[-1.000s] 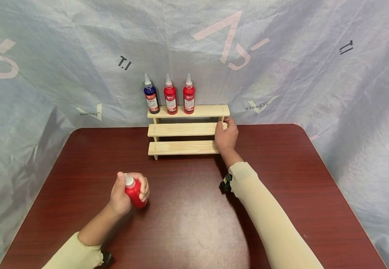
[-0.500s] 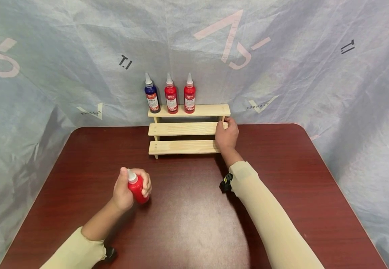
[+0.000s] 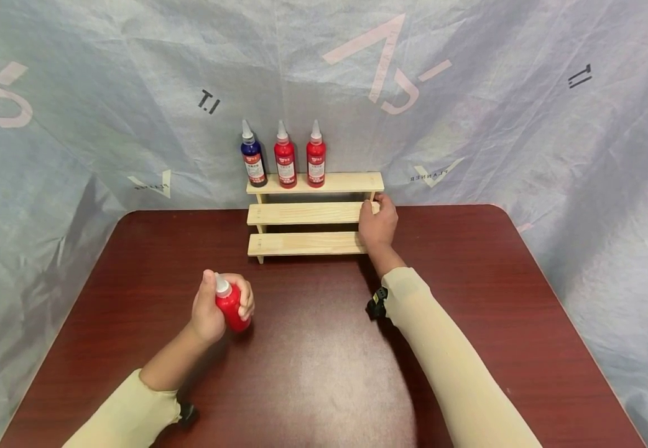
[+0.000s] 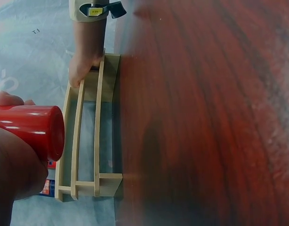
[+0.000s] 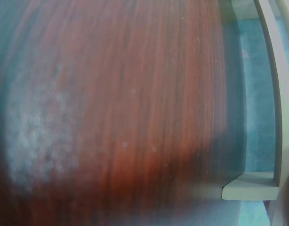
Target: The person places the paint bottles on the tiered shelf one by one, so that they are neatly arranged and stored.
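Note:
In the head view my left hand [image 3: 210, 311] grips a red bottle [image 3: 232, 307] with a white nozzle cap, fingers and thumb wrapped round it. The bottle is held above the table, and its round base [image 4: 56, 133] shows in the left wrist view. My right hand [image 3: 378, 223] holds the right end of a three-tier wooden rack [image 3: 301, 214], with the thumb at the middle shelf; some fingers are hidden behind the wood. Upright on the top shelf stand a dark blue bottle [image 3: 254, 165], a red bottle [image 3: 285, 164] and another red bottle [image 3: 315, 163].
The rack stands at the back of a dark red-brown table [image 3: 324, 348]. Behind the table hangs a grey printed cloth [image 3: 469, 112], close to the bottles. Black wrist cameras sit on both sleeves, one at the right wrist [image 3: 377, 303].
My left hand has moved forward and slightly right with the red bottle, closer to the rack. The right hand stays on the rack's right end, and the shelf bottles have not moved.

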`<action>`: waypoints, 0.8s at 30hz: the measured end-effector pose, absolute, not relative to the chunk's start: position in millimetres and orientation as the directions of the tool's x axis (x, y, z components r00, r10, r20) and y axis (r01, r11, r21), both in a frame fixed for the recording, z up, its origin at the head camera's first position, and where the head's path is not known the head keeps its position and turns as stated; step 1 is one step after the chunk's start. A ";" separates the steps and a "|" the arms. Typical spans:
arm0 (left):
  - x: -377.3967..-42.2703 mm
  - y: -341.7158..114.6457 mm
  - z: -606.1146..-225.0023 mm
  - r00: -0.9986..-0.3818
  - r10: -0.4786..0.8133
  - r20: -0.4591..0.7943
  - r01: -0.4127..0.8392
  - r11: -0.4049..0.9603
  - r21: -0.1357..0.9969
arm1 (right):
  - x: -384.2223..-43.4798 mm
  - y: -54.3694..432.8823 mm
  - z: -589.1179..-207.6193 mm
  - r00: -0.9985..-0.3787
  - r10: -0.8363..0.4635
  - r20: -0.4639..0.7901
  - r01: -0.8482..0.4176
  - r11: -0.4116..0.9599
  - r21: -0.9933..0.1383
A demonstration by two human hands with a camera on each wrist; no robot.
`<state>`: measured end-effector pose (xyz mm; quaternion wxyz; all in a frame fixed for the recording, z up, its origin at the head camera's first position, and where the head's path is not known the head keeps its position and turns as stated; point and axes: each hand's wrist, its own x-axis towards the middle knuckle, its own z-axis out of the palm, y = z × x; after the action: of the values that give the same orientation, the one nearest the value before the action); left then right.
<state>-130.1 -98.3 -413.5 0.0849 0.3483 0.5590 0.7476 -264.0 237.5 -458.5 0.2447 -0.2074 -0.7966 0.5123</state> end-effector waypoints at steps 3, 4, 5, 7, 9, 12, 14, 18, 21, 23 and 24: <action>-132.5 -98.2 -412.6 -0.750 0.511 0.420 0.265 -0.349 0.899 | -264.2 237.9 -458.0 -0.792 0.584 0.176 0.079 0.385 -0.920; -133.2 -98.1 -412.5 -0.754 0.509 0.415 0.264 -0.344 0.901 | -264.3 238.0 -458.1 -0.791 0.585 0.179 0.078 0.387 -0.919; -133.9 -98.1 -412.8 -0.758 0.508 0.410 0.262 -0.339 0.904 | -264.6 238.0 -458.2 -0.789 0.586 0.183 0.078 0.391 -0.917; -135.2 -98.2 -414.1 -0.762 0.506 0.403 0.258 -0.334 0.907 | -264.5 237.7 -458.4 -0.788 0.586 0.186 0.075 0.392 -0.917; -136.0 -97.7 -415.3 -0.765 0.505 0.399 0.251 -0.337 0.907 | -264.7 237.4 -458.9 -0.788 0.586 0.191 0.073 0.396 -0.915; -137.6 -96.2 -416.8 -0.765 0.504 0.400 0.242 -0.351 0.905 | -264.6 237.5 -460.0 -0.793 0.581 0.183 0.076 0.391 -0.917; -138.9 -94.9 -416.9 -0.767 0.503 0.398 0.234 -0.359 0.904 | -264.4 237.7 -460.1 -0.797 0.577 0.177 0.078 0.389 -0.918; -142.0 -92.7 -416.8 -0.775 0.500 0.388 0.218 -0.365 0.905 | -264.0 238.0 -459.5 -0.800 0.574 0.174 0.075 0.384 -0.920; -143.8 -91.2 -416.8 -0.779 0.500 0.378 0.204 -0.368 0.907 | -264.2 238.2 -458.9 -0.797 0.577 0.178 0.072 0.383 -0.921; -144.9 -90.3 -416.8 -0.783 0.498 0.374 0.200 -0.367 0.908 | -264.8 238.4 -459.1 -0.795 0.580 0.176 0.077 0.385 -0.920; -145.3 -89.8 -416.7 -0.785 0.496 0.370 0.197 -0.366 0.909 | -264.8 238.3 -459.1 -0.794 0.582 0.177 0.078 0.385 -0.920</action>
<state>-145.3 -89.8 -416.7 0.0976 0.3126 0.5543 0.7652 -264.8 238.3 -459.1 0.2451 -0.2073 -0.7953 0.5143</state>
